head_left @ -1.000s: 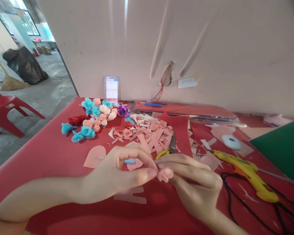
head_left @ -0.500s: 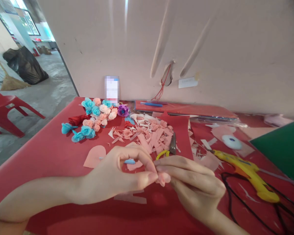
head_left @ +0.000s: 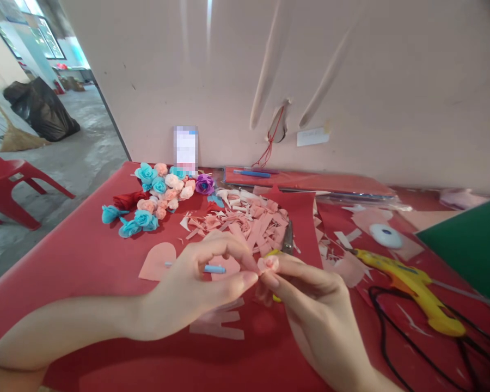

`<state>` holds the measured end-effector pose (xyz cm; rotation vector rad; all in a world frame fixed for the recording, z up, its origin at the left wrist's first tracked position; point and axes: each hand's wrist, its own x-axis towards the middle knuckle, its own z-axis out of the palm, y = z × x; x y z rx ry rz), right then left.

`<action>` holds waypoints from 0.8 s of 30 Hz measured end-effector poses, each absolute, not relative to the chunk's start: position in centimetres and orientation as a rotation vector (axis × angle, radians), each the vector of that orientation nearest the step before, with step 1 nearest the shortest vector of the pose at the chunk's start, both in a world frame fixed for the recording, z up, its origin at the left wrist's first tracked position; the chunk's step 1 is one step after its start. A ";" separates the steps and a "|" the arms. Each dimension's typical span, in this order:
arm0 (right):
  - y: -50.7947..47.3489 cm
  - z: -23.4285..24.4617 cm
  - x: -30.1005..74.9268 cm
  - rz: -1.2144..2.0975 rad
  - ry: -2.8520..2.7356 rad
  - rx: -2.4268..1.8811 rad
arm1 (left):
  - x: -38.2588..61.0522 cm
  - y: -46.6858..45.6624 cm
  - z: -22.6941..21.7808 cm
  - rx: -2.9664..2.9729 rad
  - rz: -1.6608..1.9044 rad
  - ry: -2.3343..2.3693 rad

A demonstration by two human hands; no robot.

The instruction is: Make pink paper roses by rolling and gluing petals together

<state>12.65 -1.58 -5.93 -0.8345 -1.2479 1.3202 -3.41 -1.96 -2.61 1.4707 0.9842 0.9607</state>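
Observation:
Between both hands is a small pink paper flower (head_left: pixel 270 263). My right hand (head_left: pixel 319 307) pinches it between thumb and fingers, the petals pointing up. From the other side, the thumb and forefinger of my left hand (head_left: pixel 191 291) close on its edge. Behind my left fingers lie a light blue pen (head_left: pixel 214 269) and a rounded pink paper piece (head_left: pixel 158 262). Yellow-handled scissors (head_left: pixel 288 239) rest just beyond the hands, partly covered by my right fingers. Pale pink paper strips (head_left: pixel 224 328) lie below my left hand.
A heap of pink paper scraps (head_left: pixel 257 218) sits mid-table, with finished paper flowers (head_left: pixel 147 220) to its left. A yellow glue gun (head_left: pixel 412 286) with a black cord (head_left: pixel 386 337) lies at right, near a white round object (head_left: pixel 386 236). A phone (head_left: pixel 185 149) leans on the wall.
My right hand has turned, and the flower has swung from pointing down to pointing up, slightly higher. My left hand stays almost in place, still pinching.

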 end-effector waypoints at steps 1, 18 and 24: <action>-1.6 -5.9 12.6 1.354 -1.224 -0.831 | -3.3 -2.0 -2.7 1.490 0.981 0.991; -2.1 -5.8 12.2 1.340 -1.223 -0.877 | -3.0 -1.9 -3.1 1.653 1.180 1.015; -2.3 -5.9 12.4 1.212 -1.316 -0.881 | -2.9 -2.1 -3.0 1.678 1.175 1.007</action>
